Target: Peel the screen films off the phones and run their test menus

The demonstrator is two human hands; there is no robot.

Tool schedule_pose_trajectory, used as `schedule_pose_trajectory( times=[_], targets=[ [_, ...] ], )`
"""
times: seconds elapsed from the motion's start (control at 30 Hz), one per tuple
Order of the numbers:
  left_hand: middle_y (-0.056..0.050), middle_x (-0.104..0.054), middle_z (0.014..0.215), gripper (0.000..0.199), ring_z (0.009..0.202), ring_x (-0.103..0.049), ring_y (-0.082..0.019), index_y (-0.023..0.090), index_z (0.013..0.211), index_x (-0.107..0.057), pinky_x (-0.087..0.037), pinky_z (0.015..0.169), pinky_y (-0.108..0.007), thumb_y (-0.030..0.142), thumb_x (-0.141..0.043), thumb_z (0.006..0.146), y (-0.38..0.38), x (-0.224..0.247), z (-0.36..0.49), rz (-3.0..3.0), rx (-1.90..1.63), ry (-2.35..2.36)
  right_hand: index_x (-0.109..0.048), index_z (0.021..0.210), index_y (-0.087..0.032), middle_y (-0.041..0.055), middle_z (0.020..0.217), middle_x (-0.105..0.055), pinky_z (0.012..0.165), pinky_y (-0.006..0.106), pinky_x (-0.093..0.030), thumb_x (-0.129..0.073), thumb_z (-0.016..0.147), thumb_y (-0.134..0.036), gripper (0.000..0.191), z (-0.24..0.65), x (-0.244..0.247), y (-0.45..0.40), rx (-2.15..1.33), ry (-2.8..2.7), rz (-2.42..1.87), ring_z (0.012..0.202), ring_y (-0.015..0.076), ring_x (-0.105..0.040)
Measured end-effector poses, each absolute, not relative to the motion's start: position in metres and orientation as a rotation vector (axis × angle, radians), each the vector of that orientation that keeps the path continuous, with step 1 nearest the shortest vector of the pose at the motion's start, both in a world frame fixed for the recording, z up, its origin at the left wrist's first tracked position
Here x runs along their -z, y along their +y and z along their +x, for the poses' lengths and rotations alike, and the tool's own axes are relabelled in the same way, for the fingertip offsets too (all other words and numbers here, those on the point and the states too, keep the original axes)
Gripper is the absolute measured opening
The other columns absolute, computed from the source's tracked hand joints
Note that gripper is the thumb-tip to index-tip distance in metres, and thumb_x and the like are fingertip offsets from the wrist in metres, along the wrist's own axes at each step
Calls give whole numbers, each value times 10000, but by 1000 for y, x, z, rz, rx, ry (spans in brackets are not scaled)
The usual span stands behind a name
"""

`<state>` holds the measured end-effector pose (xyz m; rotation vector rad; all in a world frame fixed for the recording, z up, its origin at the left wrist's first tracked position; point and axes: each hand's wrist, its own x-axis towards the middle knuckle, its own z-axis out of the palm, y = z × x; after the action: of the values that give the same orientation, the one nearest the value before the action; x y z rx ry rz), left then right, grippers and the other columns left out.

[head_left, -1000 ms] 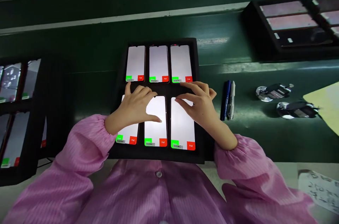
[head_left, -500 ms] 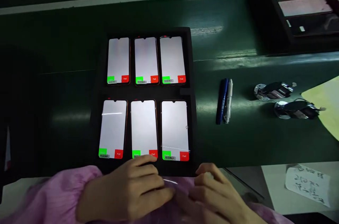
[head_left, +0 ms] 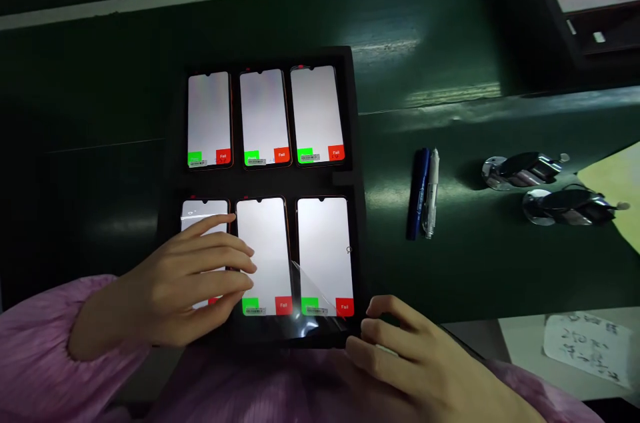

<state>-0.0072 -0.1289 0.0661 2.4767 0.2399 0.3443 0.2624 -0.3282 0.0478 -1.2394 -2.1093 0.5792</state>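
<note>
My left hand [head_left: 193, 276] is open, fingers spread and pointing right. It covers much of the lower-left phone [head_left: 193, 208], its fingertips at the left edge of the lower-middle phone [head_left: 267, 246]. Low at the right, my right hand [head_left: 400, 343] has curled fingers closed on a sheet of clear film [head_left: 306, 326]. The film's pointed corner reaches up over the lower-right phone [head_left: 323, 246]. These phones lie in a black tray [head_left: 346, 178] with a second row above. Their screens glow white, with green and red "Fail" boxes at the bottom.
Right of the tray lie a blue pen [head_left: 419, 193] and a clear pen [head_left: 431, 193]. Two shiny metal fixtures [head_left: 525, 170] stand farther right, beside a yellow sheet [head_left: 613, 190]. Another black tray [head_left: 515, 16] with phones is at the top right. A handwritten paper [head_left: 587, 346] lies below the bench edge.
My left hand has moved up and left, and its fingers have spread over the lower-left phone. The clear film now shows over the tray's lower edge. The view has shifted slightly.
</note>
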Motion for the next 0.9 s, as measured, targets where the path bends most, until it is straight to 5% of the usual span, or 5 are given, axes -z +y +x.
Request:
schedule_pose_trajectory(
  times=[0.4, 0.6, 0.9],
  targets=[
    [-12, -772, 1051, 241, 1054, -729, -179, 220, 1113, -690, -441, 1223, -535, 41, -658, 955, -117, -55, 0, 2514, -396, 300, -741, 1002, -137, 10, 970, -769, 893, 378, -480, -487, 1026, -53, 269, 272, -36, -326, -300, -2205, -1291, 889, 137, -629],
    [-165, -697, 1207, 295, 1164, -627, -387, 178, 1264, -716, -385, 1095, -729, 302, -545, 1059, -99, -39, 7, 2957, -210, 1001, -708, 889, -185, -6, 775, -655, 656, 348, -433, -685, 964, -106, 111, 286, -27, -268, -225, -2132, -1290, 715, 137, -531],
    [-90, -679, 1227, 192, 1253, -554, -331, 254, 1100, -739, -236, 1192, -694, 337, -573, 1052, -104, -38, 11, 2754, -282, 943, -723, 937, -270, 34, 892, -654, 574, 353, -455, -767, 931, -378, 117, 303, -25, -217, -559, -1195, -1631, 700, 167, -578]
  ],
)
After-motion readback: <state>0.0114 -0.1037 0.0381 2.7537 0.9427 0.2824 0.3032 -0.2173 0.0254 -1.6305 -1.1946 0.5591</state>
